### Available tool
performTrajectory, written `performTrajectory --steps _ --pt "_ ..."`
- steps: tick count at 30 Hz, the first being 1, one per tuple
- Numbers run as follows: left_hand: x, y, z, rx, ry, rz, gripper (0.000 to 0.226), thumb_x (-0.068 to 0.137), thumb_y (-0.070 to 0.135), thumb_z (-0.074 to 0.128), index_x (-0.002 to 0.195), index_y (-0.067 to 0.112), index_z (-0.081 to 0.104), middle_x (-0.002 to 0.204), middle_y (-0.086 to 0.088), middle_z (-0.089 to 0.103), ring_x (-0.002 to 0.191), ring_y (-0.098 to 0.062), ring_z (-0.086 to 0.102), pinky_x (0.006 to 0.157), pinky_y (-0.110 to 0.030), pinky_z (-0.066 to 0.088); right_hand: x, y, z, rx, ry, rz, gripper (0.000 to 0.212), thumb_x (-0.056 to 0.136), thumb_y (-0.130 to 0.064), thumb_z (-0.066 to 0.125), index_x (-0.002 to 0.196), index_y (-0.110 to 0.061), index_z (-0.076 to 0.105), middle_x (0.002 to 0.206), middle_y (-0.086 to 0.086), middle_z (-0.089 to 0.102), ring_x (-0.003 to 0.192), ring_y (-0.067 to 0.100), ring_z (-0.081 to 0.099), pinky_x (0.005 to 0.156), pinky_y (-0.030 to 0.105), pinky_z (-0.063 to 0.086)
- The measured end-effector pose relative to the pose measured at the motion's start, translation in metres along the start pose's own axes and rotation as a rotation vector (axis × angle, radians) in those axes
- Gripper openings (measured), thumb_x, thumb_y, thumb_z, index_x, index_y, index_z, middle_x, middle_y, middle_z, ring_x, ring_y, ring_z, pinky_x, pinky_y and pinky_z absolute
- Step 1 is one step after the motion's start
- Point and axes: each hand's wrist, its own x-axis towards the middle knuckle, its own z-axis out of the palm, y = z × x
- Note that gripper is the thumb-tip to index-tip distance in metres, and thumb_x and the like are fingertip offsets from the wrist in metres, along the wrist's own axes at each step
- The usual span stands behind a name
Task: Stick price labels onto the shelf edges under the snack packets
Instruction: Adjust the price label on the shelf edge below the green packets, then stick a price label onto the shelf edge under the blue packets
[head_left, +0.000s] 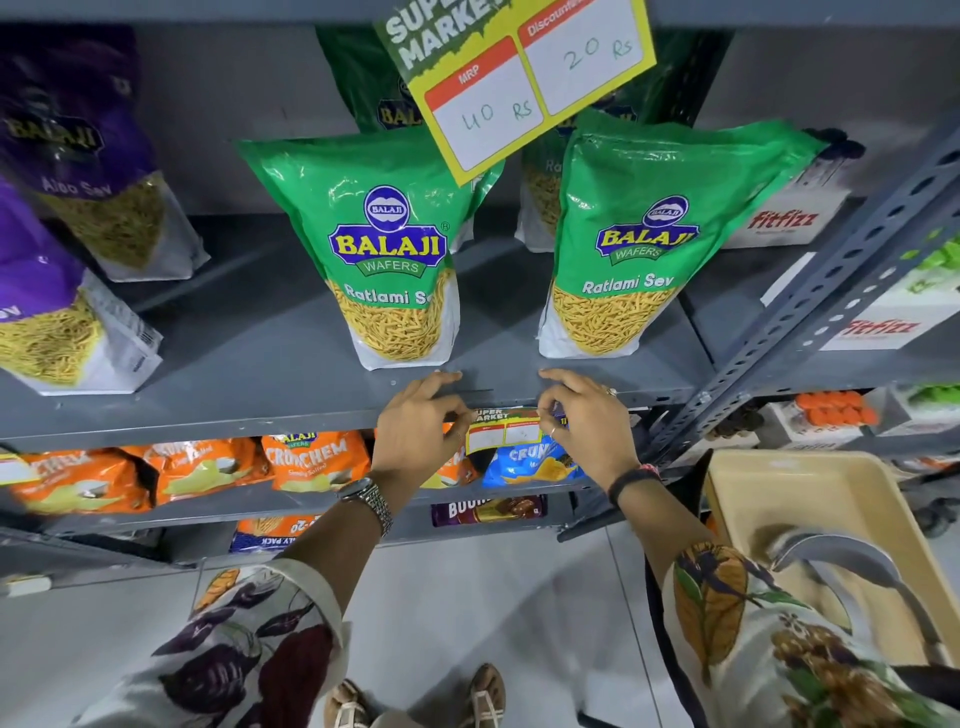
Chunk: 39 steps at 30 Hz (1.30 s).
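Nearest you, at the bottom of the frame, your patterned sleeves (260, 639) reach up toward the shelving, and a beige basket (748, 499) hangs at lower right by your right arm. Across the middle of the frame runs the grey shelf (249, 384), and on it stand two green Ratlami Sev packets (384, 244), side by side with a gap between them. Purple packets (78, 156) stand at the upper left. At the top centre a big yellow price sign (519, 78) hangs in front of the green bags, reading 40 Rs and 20 Rs. Your left hand (421, 431) and your right hand (587, 421) meet at the shelf's front edge below that gap. Each pinches one end of a small price label (501, 431), fingertips curled, holding it against the edge. A watch (369, 496) sits on your left wrist.
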Motion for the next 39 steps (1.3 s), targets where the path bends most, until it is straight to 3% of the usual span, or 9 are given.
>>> performTrajectory --steps 7,12,14,19,22,25,29,34,39 --pt "0.009 0.008 -0.002 0.025 0.003 -0.086 0.016 0.076 0.033 0.071 0.065 0.021 0.07 0.113 0.004 0.064 0.098 -0.018 0.06 0.067 -0.031 0.051 0.004 -0.004 0.003 -0.018 0.059 0.031 0.021 0.064 -0.005 0.078 0.068 -0.018 0.061 0.11 -0.001 0.07 0.084 0.02 0.066 0.07 0.033 0.051" --pt "0.012 0.012 -0.003 0.044 0.024 -0.111 0.034 0.072 0.04 0.077 0.056 0.017 0.058 0.1 0.002 0.063 0.089 -0.018 0.061 0.059 -0.029 0.048 0.003 -0.008 0.008 -0.047 0.127 0.038 0.028 0.073 -0.036 0.078 0.078 -0.016 0.06 0.102 0.0 0.07 0.082 0.022 0.063 0.066 0.033 0.05" --pt "0.014 0.013 -0.004 0.072 0.017 -0.098 0.036 0.073 0.045 0.076 0.059 0.017 0.057 0.093 0.001 0.061 0.083 -0.018 0.06 0.055 -0.028 0.046 0.005 -0.011 0.01 -0.045 0.144 0.057 0.03 0.073 -0.038 0.078 0.08 -0.016 0.059 0.092 0.001 0.068 0.078 0.023 0.062 0.062 0.033 0.049" --pt "0.018 0.01 -0.011 0.048 -0.033 -0.029 0.024 0.081 0.036 0.07 0.076 0.018 0.056 0.086 0.0 0.056 0.076 -0.019 0.055 0.049 -0.02 0.027 0.003 -0.012 0.006 -0.057 0.13 0.051 0.025 0.075 -0.023 0.078 0.088 -0.016 0.058 0.082 0.002 0.067 0.07 0.027 0.062 0.056 0.032 0.046" --pt "0.018 0.006 -0.019 0.009 -0.102 -0.002 0.014 0.085 0.022 0.066 0.092 0.017 0.054 0.095 -0.002 0.058 0.083 -0.023 0.058 0.056 -0.026 0.034 0.002 -0.013 0.001 -0.054 0.079 0.101 0.027 0.078 -0.004 0.071 0.097 -0.016 0.057 0.088 0.003 0.07 0.076 0.028 0.064 0.059 0.036 0.05" --pt "0.019 0.01 -0.03 -0.034 -0.171 -0.055 0.022 0.088 0.01 0.056 0.108 0.016 0.05 0.106 -0.006 0.064 0.088 -0.028 0.062 0.063 -0.034 0.046 0.004 -0.016 -0.016 -0.022 0.075 0.204 0.037 0.077 0.006 0.062 0.104 -0.018 0.054 0.083 0.006 0.072 0.074 0.031 0.065 0.06 0.037 0.052" --pt "0.03 0.023 -0.078 -0.194 0.044 -0.083 0.024 0.091 0.024 0.056 0.115 0.024 0.055 0.11 0.004 0.069 0.098 -0.018 0.065 0.074 -0.035 0.053 0.009 -0.038 -0.078 0.077 0.385 0.131 0.021 0.083 -0.011 0.065 0.102 -0.017 0.057 0.096 0.009 0.068 0.075 0.032 0.063 0.058 0.033 0.046" --pt "0.056 0.065 -0.169 -0.392 0.374 0.018 0.026 0.097 0.041 0.043 0.109 0.024 0.059 0.096 0.013 0.071 0.09 -0.004 0.066 0.072 -0.025 0.049 0.034 -0.088 -0.177 0.224 0.835 -0.062 0.016 0.084 -0.011 0.065 0.099 -0.009 0.063 0.1 0.004 0.068 0.092 0.019 0.053 0.076 0.025 0.039" --pt "0.069 0.105 -0.224 -0.347 0.52 0.031 0.028 0.096 0.049 0.042 0.098 0.027 0.059 0.085 0.015 0.065 0.081 -0.006 0.061 0.066 -0.026 0.041 0.07 -0.129 -0.232 0.224 0.894 -0.253 0.024 0.086 -0.01 0.065 0.11 -0.006 0.063 0.109 0.008 0.068 0.101 0.019 0.055 0.09 0.024 0.039"
